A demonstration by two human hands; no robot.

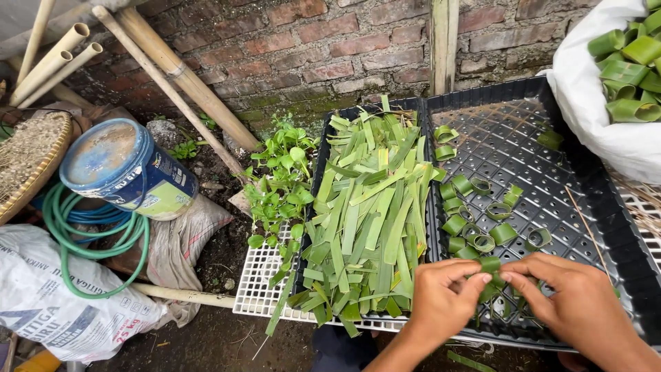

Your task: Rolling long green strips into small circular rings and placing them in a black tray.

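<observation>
A brick wall [310,41] backs two black trays [585,207] on the ground. Your left hand [441,300] and right hand [575,303] meet over the right tray's near edge — fingers pinched shut on a green leaf strip [490,264], curling it. Finished leaf rings [475,220] lie just beyond; flat leaf strips [365,213] fill the left tray.

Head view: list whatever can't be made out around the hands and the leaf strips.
- Leaf strip being curled: its lower part is hidden behind the left hand and right hand.
- White sack of green rings: cut off by the right and top edges.
- Black tray: near edge hidden by the hands; the rings there can't be counted.
- Blue bucket: contents hidden by its lid.
</observation>
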